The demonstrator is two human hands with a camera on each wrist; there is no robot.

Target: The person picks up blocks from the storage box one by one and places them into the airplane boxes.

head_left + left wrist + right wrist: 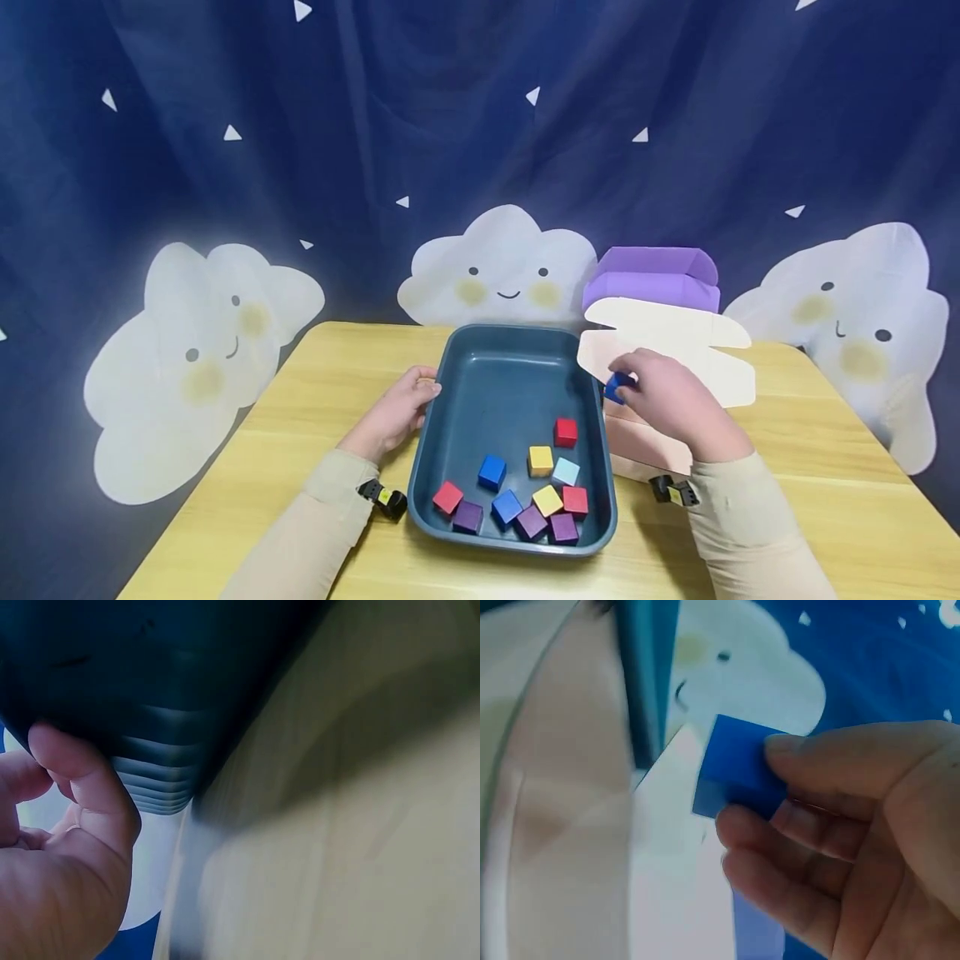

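Counter [817,425]: wood-grain top, smooth, low sheen. Tray [502,396], with its far rim near the counter's far edge: smooth, semi-gloss; plastic or coated metal, cannot be determined. Cubes [540,461] toward the tray's near edge: smooth, evenly coloured faces; core material not determinable. Held blue cube [735,761]: smooth, near matt. Pale box [671,337] beside the tray's right edge: folded card, matt. Purple box [651,288] at the counter's far edge: apparently card, smooth. Curtain [450,108]: cloth, softly creased. Sleeves [738,508]: matt cloth, wrinkled.
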